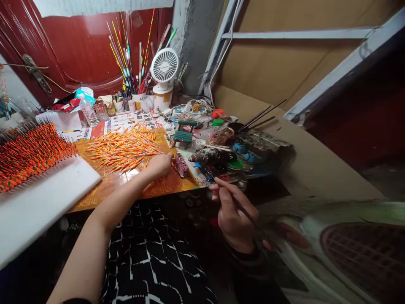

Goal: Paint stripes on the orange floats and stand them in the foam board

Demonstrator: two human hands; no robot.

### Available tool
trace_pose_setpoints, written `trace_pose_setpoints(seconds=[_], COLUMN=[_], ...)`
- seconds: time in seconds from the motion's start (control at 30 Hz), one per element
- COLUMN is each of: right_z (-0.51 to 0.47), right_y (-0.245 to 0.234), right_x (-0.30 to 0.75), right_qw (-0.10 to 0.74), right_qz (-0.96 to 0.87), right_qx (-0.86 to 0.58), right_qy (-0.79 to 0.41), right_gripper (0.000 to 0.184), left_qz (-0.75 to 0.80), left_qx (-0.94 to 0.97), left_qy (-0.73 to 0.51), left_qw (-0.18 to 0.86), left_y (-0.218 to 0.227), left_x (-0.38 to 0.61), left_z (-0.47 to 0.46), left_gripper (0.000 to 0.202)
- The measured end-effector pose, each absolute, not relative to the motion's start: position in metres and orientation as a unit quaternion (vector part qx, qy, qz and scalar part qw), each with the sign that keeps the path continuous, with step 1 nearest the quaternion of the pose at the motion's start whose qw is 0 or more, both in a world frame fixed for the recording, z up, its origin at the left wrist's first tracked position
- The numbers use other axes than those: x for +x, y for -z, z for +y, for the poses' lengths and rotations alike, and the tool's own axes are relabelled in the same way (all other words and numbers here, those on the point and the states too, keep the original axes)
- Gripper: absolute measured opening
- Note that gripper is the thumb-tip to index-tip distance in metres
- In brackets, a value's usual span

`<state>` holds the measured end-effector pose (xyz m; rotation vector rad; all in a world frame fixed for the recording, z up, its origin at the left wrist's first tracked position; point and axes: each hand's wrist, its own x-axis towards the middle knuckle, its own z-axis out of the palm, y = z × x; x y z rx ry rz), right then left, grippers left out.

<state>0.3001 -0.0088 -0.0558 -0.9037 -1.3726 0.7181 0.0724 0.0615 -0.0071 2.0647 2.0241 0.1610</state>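
My left hand is closed at the table's front, its fingers pressed together beside a small purple notched block. What it pinches, if anything, is hidden. Just behind it lies a loose pile of orange fishing floats with thin pale stems. Off the table's front edge, my right hand grips a slim paintbrush like a pen; its tip is hard to make out. A motor tool with a pointed metal chuck lies between the hands, pointing left.
At left, a white foam board holds dense rows of upright orange floats. Further back stand a white fan, a cup of long floats and a plastic bottle. A green miniature chair and paint-stained clutter occupy the right side.
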Motion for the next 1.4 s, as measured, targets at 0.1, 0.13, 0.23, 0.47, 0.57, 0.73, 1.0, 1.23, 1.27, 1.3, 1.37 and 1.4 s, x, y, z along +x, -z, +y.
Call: trace_pose_setpoints(seconds=[0.1, 0.13, 0.23, 0.47, 0.57, 0.73, 1.0, 1.23, 1.27, 1.3, 1.37, 1.4], right_z=[-0.010, -0.010, -0.011, -0.010, -0.011, -0.013, -0.010, -0.004, -0.003, -0.003, -0.001, 0.000], right_y=[0.059, 0.060, 0.061, 0.063, 0.065, 0.063, 0.051, 0.050, 0.049, 0.048, 0.044, 0.041], right_x=[0.304, 0.304, 0.303, 0.293, 0.290, 0.291, 0.308, 0.320, 0.321, 0.322, 0.326, 0.329], right_qw=[0.620, 0.617, 0.615, 0.631, 0.633, 0.621, 0.613, 0.627, 0.629, 0.629, 0.627, 0.624], right_qz=[-0.600, -0.601, -0.598, -0.570, -0.563, -0.586, -0.607, -0.579, -0.576, -0.575, -0.577, -0.580], right_qx=[-0.392, -0.392, -0.391, -0.392, -0.391, -0.383, -0.396, -0.432, -0.436, -0.439, -0.447, -0.452], right_qy=[-0.320, -0.323, -0.332, -0.350, -0.359, -0.352, -0.315, -0.292, -0.289, -0.285, -0.272, -0.263], right_gripper=[0.024, 0.024, 0.023, 0.020, 0.020, 0.020, 0.021, 0.026, 0.026, 0.025, 0.023, 0.023], left_qz=[0.701, 0.702, 0.686, 0.634, 0.622, 0.640, 0.637, 0.634, 0.645, 0.658, 0.673, 0.674], left_qx=[0.705, 0.705, 0.727, 0.771, 0.776, 0.763, 0.765, 0.764, 0.755, 0.744, 0.729, 0.728], left_qy=[-0.033, -0.029, -0.010, 0.028, 0.007, -0.017, -0.033, -0.063, -0.057, -0.051, -0.041, -0.041], left_qw=[0.106, 0.096, 0.041, -0.063, -0.101, -0.085, -0.094, -0.107, -0.108, -0.110, -0.116, -0.119], left_y=[0.011, 0.012, 0.014, 0.021, 0.026, 0.033, 0.030, 0.025, 0.025, 0.025, 0.027, 0.029], left_x=[0.079, 0.079, 0.069, 0.014, -0.013, -0.051, -0.055, -0.012, -0.006, -0.002, 0.003, 0.004], left_z=[0.063, 0.060, 0.039, -0.013, -0.013, 0.013, 0.036, 0.056, 0.061, 0.065, 0.071, 0.073], left_gripper=[0.036, 0.037, 0.036, 0.030, 0.040, 0.051, 0.045, 0.024, 0.024, 0.025, 0.027, 0.029])
